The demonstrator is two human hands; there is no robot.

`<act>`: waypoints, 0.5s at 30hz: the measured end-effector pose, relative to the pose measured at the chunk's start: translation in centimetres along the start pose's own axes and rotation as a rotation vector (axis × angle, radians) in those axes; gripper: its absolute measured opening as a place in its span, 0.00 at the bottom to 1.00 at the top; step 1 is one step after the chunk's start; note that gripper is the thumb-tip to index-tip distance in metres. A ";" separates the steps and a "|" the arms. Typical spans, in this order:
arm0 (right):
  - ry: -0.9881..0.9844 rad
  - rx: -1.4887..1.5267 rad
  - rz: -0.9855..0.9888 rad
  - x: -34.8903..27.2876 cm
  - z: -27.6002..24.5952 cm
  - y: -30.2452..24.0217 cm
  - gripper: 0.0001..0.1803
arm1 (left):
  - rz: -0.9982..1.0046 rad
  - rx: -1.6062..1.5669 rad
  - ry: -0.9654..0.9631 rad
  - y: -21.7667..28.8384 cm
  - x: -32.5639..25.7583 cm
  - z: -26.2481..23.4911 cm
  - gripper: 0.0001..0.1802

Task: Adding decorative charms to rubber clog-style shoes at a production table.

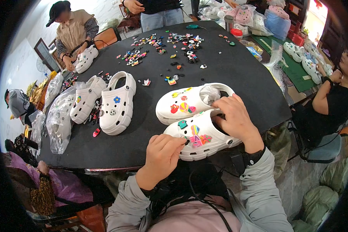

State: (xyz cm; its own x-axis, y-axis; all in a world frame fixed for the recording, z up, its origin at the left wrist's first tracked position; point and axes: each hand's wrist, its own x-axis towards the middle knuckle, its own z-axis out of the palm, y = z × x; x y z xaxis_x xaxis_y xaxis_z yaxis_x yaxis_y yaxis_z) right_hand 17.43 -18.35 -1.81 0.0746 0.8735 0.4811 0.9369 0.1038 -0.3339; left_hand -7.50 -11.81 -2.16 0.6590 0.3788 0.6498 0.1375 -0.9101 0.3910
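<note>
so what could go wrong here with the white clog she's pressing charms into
1. The near white foam clog overhangs the black table edge; pressing from the left hand might tip it off, though the right hand steadies it.
2. The small colourful charms sit crowded, so a push could dislodge a neighbour.
</note>
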 end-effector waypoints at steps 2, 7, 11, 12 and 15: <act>-0.010 0.003 0.003 0.0 -0.1 -0.1 0.16 | -0.013 0.015 0.006 0.2 0.1 -0.1 0.11; 0.000 0.005 -0.002 0.1 0.0 -0.2 0.16 | 0.040 0.111 0.012 0.4 0.3 0.6 0.15; 0.013 -0.006 -0.007 0.0 0.1 -0.1 0.15 | 0.078 0.085 0.043 0.2 0.3 1.4 0.17; 0.014 -0.007 -0.006 0.0 0.0 -0.1 0.15 | 0.079 0.084 0.043 0.1 0.2 1.5 0.17; 0.004 -0.005 -0.005 0.0 -0.1 -0.2 0.15 | 0.094 0.082 0.038 -0.2 0.0 1.5 0.19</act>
State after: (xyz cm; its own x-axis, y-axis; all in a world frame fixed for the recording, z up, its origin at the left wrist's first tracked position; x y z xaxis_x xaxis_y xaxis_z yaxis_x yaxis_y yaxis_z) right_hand 17.27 -18.39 -1.71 0.0716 0.8710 0.4861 0.9389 0.1056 -0.3276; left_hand -6.41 -11.84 -3.23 0.6437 0.2956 0.7059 0.1376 -0.9521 0.2732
